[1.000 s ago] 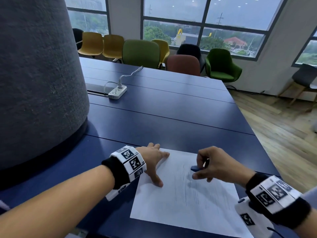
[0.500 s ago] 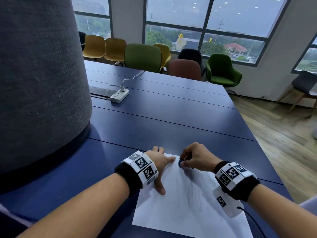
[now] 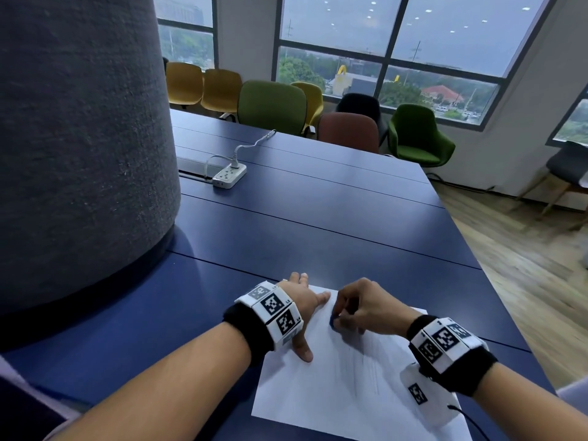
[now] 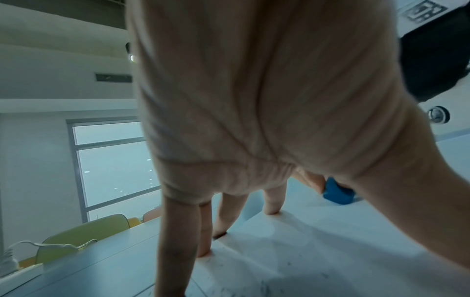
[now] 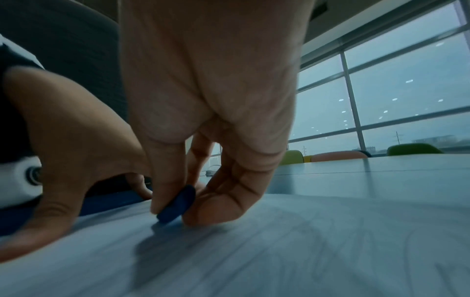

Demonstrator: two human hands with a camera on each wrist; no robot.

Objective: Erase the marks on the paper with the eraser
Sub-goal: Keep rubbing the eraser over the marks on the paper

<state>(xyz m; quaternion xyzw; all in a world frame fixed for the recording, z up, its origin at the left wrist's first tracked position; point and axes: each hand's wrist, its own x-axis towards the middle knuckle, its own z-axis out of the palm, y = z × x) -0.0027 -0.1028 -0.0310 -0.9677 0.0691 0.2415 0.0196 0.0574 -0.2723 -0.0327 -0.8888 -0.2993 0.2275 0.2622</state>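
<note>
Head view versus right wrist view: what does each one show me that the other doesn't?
Only the head view shows the whole white paper sheet, its faint pencil marks and the white power strip. Only the right wrist view shows the small blue eraser pinched edge-down against the paper. Both show the right hand gripping it and the left hand pressing the sheet.

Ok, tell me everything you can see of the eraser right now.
The eraser is a small dark blue piece with rounded edges, looking rubbery. The right hand pinches it between thumb and fingers, which hide most of it. It stands tilted, its lower edge pressed on the white paper, near the sheet's far edge, just right of the left hand.
</note>
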